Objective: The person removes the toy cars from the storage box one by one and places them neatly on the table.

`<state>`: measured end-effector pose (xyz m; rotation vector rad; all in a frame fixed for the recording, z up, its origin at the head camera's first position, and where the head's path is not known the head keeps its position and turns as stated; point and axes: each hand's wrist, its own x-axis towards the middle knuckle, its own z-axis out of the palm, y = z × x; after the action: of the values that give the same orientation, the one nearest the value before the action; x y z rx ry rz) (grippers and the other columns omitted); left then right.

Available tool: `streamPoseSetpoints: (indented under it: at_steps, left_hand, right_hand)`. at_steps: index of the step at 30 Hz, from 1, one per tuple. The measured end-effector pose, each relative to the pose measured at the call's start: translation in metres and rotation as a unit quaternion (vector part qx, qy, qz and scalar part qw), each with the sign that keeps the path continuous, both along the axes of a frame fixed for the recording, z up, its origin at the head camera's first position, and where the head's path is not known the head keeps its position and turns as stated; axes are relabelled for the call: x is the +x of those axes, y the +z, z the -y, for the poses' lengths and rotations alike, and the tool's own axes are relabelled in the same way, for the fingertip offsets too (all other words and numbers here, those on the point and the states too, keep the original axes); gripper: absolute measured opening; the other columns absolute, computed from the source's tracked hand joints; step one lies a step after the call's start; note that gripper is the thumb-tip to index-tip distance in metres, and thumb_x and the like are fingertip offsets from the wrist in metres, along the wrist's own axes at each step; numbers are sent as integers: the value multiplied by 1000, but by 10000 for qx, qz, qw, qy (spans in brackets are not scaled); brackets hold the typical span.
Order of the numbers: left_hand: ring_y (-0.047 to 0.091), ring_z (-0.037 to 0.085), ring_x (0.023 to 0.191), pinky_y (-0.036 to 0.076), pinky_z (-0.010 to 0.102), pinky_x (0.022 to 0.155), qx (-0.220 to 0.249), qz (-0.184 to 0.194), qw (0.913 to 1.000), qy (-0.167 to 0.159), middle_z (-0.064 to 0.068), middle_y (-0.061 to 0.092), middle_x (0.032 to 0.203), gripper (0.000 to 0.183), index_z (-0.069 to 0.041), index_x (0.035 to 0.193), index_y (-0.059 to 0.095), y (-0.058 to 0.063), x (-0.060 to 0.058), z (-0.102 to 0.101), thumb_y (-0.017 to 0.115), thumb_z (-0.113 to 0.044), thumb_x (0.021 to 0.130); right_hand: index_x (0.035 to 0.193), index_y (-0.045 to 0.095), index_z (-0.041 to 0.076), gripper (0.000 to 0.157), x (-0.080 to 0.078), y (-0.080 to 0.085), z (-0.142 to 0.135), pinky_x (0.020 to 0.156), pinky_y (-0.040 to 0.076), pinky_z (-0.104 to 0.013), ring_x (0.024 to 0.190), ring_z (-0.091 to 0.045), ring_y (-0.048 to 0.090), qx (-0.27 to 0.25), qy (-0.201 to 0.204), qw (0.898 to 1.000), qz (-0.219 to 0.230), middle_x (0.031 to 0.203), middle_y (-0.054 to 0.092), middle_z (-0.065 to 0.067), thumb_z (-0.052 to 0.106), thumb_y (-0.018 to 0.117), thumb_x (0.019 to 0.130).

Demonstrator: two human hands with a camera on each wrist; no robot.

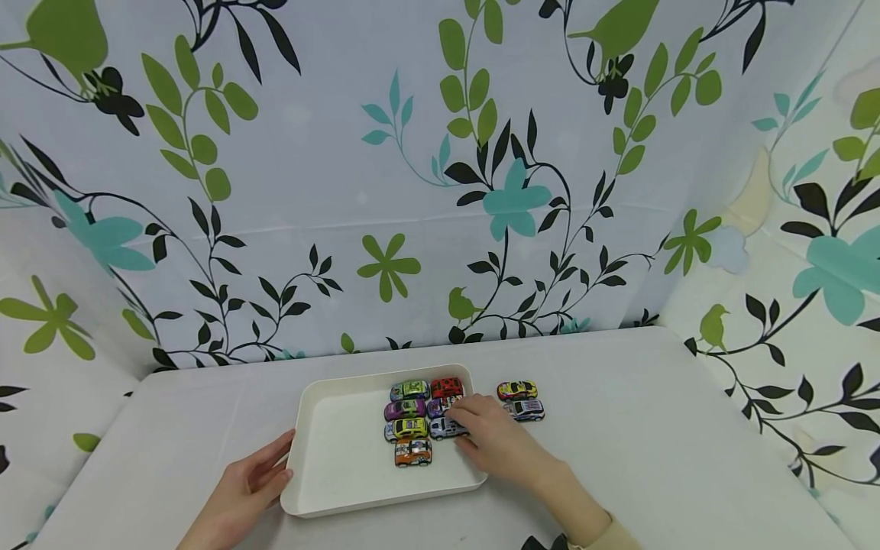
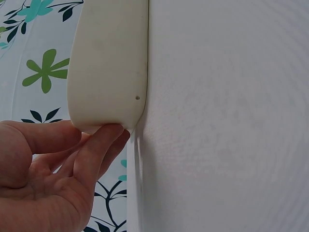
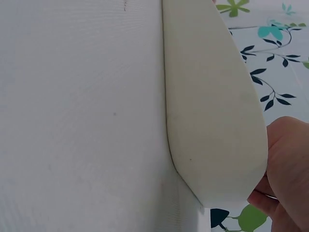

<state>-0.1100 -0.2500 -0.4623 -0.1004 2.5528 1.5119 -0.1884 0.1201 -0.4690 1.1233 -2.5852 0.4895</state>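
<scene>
A white rectangular tray (image 1: 344,504) lies on the table, with several small toy cars grouped toward its right side. My left hand (image 1: 241,486) rests its thumb and fingertips against the outside of the tray's left end; the left wrist view shows the fingers (image 2: 99,152) touching that end. Reaching over the right rim, my right hand (image 1: 496,439) pinches a grey-blue toy car (image 1: 443,428), partly covered by the fingers. Just above it sits a purple car (image 1: 437,407), below a red one (image 1: 447,387). To the left are green (image 1: 409,390), magenta (image 1: 404,410), yellow (image 1: 406,429) and orange cars (image 1: 413,453).
Right of the tray, a yellow-and-red toy car (image 1: 517,390) and a silver toy car (image 1: 528,410) stand on the white table (image 1: 619,443). A cloth printed with leaves and flowers (image 1: 330,176) hangs behind the table and along its sides.
</scene>
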Motion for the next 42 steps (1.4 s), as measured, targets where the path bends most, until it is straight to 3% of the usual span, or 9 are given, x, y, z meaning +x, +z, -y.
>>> streamPoseSetpoints:
  at_steps: [3,6,9,16,42]
  left_hand:
    - [56,34,129,60,31,88,-20,25,10000,13,26,38,154,60,1,152,38,0,0,0,62,-7,98]
    - [60,19,125,59,27,88,-3,6,10000,-4,26,39,154,60,0,152,38,0,0,1,62,-7,98]
    - [59,14,123,59,25,87,38,-29,10000,-35,26,39,153,60,1,152,38,0,0,1,63,-8,97]
    - [56,35,129,59,31,88,-14,75,10000,52,27,37,154,59,1,152,37,1,-1,-1,61,-7,98]
    - [55,36,131,59,31,89,-14,154,9999,61,27,36,155,59,1,152,37,0,-2,0,60,-7,99]
  right_hand:
    - [119,69,9,36,0,-2,1,103,51,-38,114,-22,62,40,-72,10000,8,120,68,-4,14,79,84]
    - [120,68,9,37,1,-3,2,105,50,-39,116,-23,61,79,-141,9999,16,121,67,-5,15,79,85]
    - [121,68,9,38,1,-4,2,106,49,-39,117,-23,61,73,-177,9998,32,123,67,-5,14,78,85]
    - [116,70,10,35,1,-3,1,105,50,-38,116,-22,61,-33,-130,9998,156,119,68,-3,9,79,83]
    - [105,72,14,26,3,-2,2,100,51,-41,109,-21,60,-17,-47,9989,458,108,69,4,5,80,82]
